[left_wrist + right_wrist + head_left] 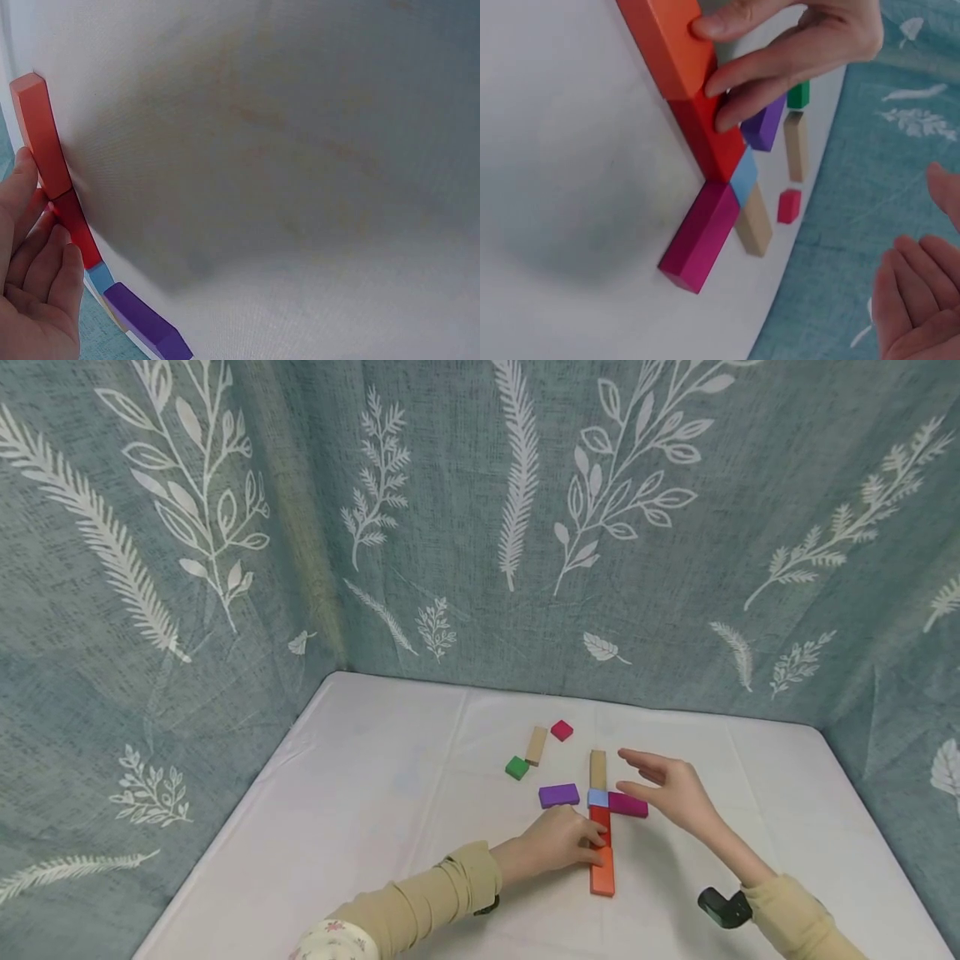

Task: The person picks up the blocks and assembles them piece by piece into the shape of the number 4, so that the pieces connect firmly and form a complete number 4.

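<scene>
An orange block point(602, 878) and a red block point(602, 818) lie end to end on the white table. My left hand point(558, 841) touches them from the left side, with fingertips at the red block and thumb on the orange one, as the right wrist view shows. Beyond the red block come a light blue block point(597, 798) and a tan block point(597, 767) in the same line. A magenta block point(699, 238) juts out to the right beside the light blue one. My right hand point(675, 792) hovers over that side, fingers extended, holding nothing.
Left of the line lies a purple block point(558, 796). Farther back are a green block point(517, 767), another tan block point(536, 746) and a small pinkish-red block point(562, 731). A teal curtain point(465, 527) with white leaf prints hangs around the table point(375, 752).
</scene>
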The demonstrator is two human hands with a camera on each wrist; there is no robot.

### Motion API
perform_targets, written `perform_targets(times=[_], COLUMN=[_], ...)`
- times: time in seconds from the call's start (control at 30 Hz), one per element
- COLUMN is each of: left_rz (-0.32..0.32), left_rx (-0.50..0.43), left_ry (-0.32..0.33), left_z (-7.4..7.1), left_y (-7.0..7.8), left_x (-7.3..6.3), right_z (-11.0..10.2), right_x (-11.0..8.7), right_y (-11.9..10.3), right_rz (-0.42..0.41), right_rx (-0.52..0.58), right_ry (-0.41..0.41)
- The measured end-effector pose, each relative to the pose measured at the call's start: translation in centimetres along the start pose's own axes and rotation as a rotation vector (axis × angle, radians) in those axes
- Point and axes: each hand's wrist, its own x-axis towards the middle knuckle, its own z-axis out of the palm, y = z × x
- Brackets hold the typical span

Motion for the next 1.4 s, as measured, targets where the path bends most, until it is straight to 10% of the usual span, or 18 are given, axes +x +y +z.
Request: perform_targets(times=[0.43,1.4], left_rz=[0.000,0.030], left_rx=[-0.001,0.041], left_ry=[-0.012,0.021], left_z=[-0.2,-0.1], left_y=[-0.1,0.0], left_x=[0.2,0.0], right_z=[1.2,6.4], right_x=[-1.5,-2.6], right_y=[0.1,2.4], right_rz=[0.014,0.006], right_rx=[0.006,-0.339], right_ry=[0.029,0.086])
